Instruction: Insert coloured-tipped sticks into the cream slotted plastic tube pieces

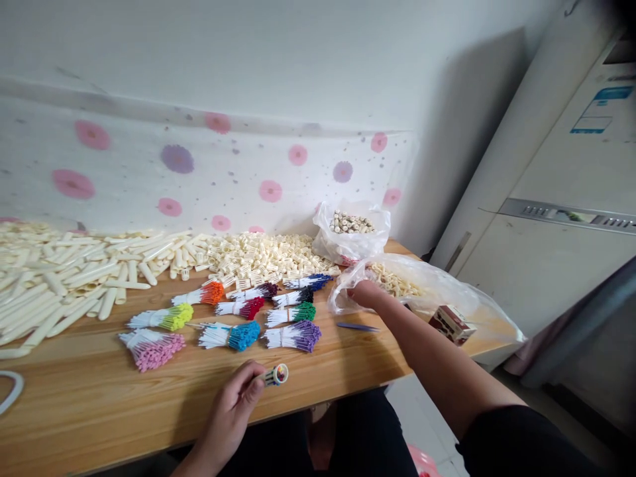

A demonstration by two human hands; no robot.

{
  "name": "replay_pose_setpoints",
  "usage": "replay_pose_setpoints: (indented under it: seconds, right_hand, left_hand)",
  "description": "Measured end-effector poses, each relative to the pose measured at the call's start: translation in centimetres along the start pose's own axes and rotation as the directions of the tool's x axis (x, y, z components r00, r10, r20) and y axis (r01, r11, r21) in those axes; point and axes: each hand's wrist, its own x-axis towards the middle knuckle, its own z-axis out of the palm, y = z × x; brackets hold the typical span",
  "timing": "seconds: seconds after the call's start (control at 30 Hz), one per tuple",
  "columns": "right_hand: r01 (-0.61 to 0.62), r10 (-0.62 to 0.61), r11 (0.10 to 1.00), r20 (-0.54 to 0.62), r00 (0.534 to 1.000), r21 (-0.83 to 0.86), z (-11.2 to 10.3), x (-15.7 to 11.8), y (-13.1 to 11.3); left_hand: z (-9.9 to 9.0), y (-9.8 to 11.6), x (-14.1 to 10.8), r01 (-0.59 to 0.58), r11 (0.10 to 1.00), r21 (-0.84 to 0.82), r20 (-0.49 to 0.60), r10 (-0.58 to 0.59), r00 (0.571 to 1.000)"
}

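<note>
Near the table's front edge, my left hand (237, 396) is closed around a short cream pen barrel (276, 375), whose open end shows several coloured tips. My right hand (362, 293) reaches into the mouth of a clear plastic bag (422, 273) of small cream parts (395, 281); its fingers are hidden by the plastic and the hand. Between the hands lie banded bundles of white refills with coloured ends, among them purple (307, 336), blue (243, 336), green (304, 312), pink (158, 351) and yellow (177, 317). Tweezers (358, 326) rest below the bag.
Long cream tubes (74, 278) are heaped at the left, beside a pile of short cream pieces (268, 257). A second bag (328, 240) of small parts stands behind. A small brown box (451, 324) lies at the right; a white ring-like item (14, 391) is at the far left.
</note>
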Motion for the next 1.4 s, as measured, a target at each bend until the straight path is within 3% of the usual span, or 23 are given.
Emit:
replay_pose_setpoints:
  seconds: [0.3,0.5,0.6,0.7,0.77,0.8,0.83,0.87,0.9,0.97,1.03,1.1,1.17,1.33,1.4]
  right_hand:
    - [0.029,-0.030,0.998,0.020,0.999,0.054,-0.2,-0.9,-0.1]
    - [0.030,-0.014,0.979,-0.080,0.997,0.204,-1.0,-1.7,1.0]
    - [0.095,-0.039,0.931,-0.165,0.986,0.352,-2.0,-4.0,1.6]
    - [0.231,-0.128,0.822,-0.227,0.966,0.521,-2.4,-8.4,-0.4]
    - [0.329,-0.225,0.712,-0.242,0.944,0.620,-1.9,-11.8,-3.4]
    - [0.385,-0.295,0.613,-0.253,0.922,0.690,-1.4,-13.5,-5.3]
    - [0.416,-0.382,0.313,-0.288,0.878,0.854,-0.8,-15.1,-7.1]
    - [0.372,-0.431,0.023,-0.326,0.841,0.928,-0.1,-16.5,-9.0]
    - [0.283,-0.451,-0.185,-0.337,0.827,0.941,0.7,-17.6,-10.6]
    - [0.124,-0.417,-0.467,-0.341,0.842,0.876,2.0,-19.2,-13.1]
    - [0.013,-0.376,-0.595,-0.293,0.879,0.803,3.1,-20.0,-14.3]
    - [-0.046,-0.376,-0.617,-0.243,0.894,0.785,3.8,-20.2,-14.5]
    - [-0.052,-0.387,-0.583,-0.221,0.895,0.811,3.9,-20.1,-14.2]
    - [0.127,-0.134,-0.540,-0.233,0.963,0.832,2.2,-19.5,-12.7]
    - [0.227,-0.100,-0.418,-0.293,0.951,0.880,1.1,-19.4,-12.6]
  left_hand:
    - [0.3,0.0,0.1,0.039,0.999,-0.016,-0.080,-0.040,0.996]
    - [0.2,-0.4,0.1,0.053,0.998,-0.039,-0.108,-0.057,0.992]
    - [0.0,-0.5,0.2,0.043,0.995,-0.089,-0.134,-0.054,0.990]
    - [0.2,-0.3,0.2,0.060,0.996,-0.069,-0.136,-0.069,0.988]
    - [0.7,0.2,0.1,0.072,0.996,-0.052,-0.083,-0.076,0.994]
    - [1.1,0.5,0.0,0.083,0.995,-0.062,-0.047,-0.086,0.995]
    - [1.4,1.0,-0.1,0.094,0.992,-0.083,-0.008,-0.095,0.995]
    - [1.7,1.6,-0.3,0.104,0.989,-0.108,0.038,-0.101,0.994]
    - [2.0,2.1,-0.5,0.112,0.985,-0.128,0.093,-0.100,0.991]
    - [2.3,3.2,-1.1,0.124,0.982,-0.144,0.218,-0.091,0.972]
    - [2.3,3.7,-1.7,0.150,0.979,-0.141,0.319,-0.098,0.943]
    - [2.2,3.6,-2.2,0.174,0.976,-0.135,0.363,-0.115,0.925]
    - [1.9,2.8,-2.4,0.167,0.977,-0.131,0.323,-0.117,0.939]
    - [0.9,1.3,-2.1,0.118,0.945,-0.305,0.091,-0.094,0.991]
    - [0.6,1.5,-1.9,0.129,0.888,-0.441,0.057,-0.115,0.992]
